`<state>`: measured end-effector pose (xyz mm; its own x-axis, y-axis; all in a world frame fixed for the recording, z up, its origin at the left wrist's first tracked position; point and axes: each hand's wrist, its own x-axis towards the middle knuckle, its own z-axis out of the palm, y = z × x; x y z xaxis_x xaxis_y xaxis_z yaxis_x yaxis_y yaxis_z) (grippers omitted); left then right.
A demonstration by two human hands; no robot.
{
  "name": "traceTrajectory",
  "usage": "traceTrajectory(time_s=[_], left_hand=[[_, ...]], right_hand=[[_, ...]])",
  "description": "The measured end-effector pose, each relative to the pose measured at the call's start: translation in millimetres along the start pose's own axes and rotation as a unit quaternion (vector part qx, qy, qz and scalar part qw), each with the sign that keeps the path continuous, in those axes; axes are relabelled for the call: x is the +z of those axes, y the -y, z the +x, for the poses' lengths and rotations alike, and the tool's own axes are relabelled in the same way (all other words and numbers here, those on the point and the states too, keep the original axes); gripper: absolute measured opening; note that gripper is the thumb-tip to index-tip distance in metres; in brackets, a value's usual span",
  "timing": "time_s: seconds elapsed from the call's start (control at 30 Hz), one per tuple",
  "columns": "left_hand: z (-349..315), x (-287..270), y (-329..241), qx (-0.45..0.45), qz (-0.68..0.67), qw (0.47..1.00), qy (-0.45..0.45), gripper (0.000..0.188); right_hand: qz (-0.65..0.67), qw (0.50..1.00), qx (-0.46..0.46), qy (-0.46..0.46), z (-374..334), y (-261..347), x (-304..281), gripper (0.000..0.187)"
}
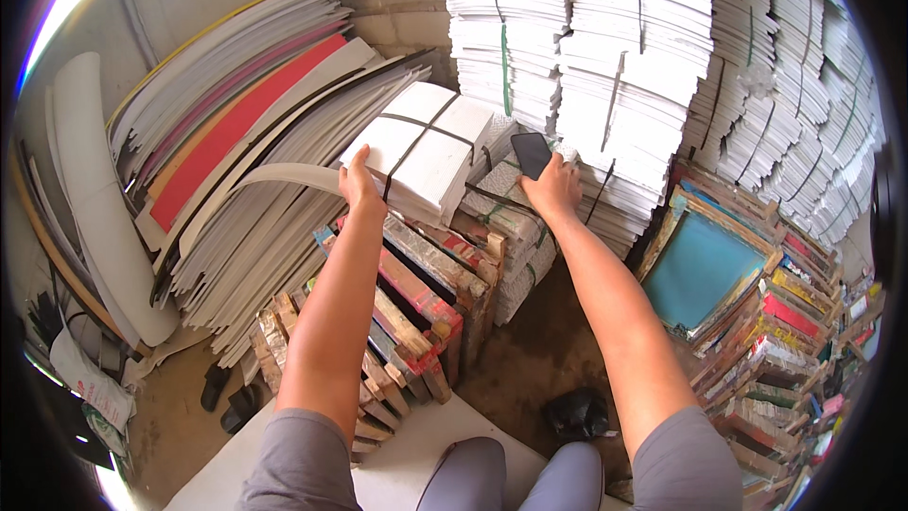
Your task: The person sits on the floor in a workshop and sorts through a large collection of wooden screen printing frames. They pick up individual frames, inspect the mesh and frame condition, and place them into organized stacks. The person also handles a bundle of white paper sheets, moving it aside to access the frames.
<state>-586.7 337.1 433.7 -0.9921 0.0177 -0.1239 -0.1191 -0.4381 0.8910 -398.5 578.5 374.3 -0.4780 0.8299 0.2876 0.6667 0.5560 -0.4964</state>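
My left hand (361, 187) grips the near left edge of a thick bundle of white sheets (413, 132), tied crosswise with black straps. The bundle is tilted and sits above wooden frames; the fingers against its side are partly hidden. To the right, my right hand (555, 187) is closed on the lower end of a black smartphone (532, 153). Its dark face points upward. Below and around the phone are wrapped, strapped packs (515, 213) in whitish, patterned covering.
Tall strapped stacks of white sheets (634, 47) rise behind. Large curved boards (236, 123) lean at the left. Stained wooden frames (407, 293) stand in front of me; a blue-meshed frame (705, 260) leans right. A black plastic bag (577, 414) lies on the floor.
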Motion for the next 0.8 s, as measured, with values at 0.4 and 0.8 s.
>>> traceTrajectory(time_s=[0.4, 0.8], left_hand=[[75, 50, 56, -0.026, 0.032, 0.997, 0.068, 0.087], [90, 81, 88, -0.074, 0.255, 0.955, -0.135, 0.106]], right_hand=[[0.032, 0.997, -0.019, 0.071, 50, -41, -8, 0.103], [0.105, 0.985, -0.112, -0.079, -6, -84, 18, 0.095]])
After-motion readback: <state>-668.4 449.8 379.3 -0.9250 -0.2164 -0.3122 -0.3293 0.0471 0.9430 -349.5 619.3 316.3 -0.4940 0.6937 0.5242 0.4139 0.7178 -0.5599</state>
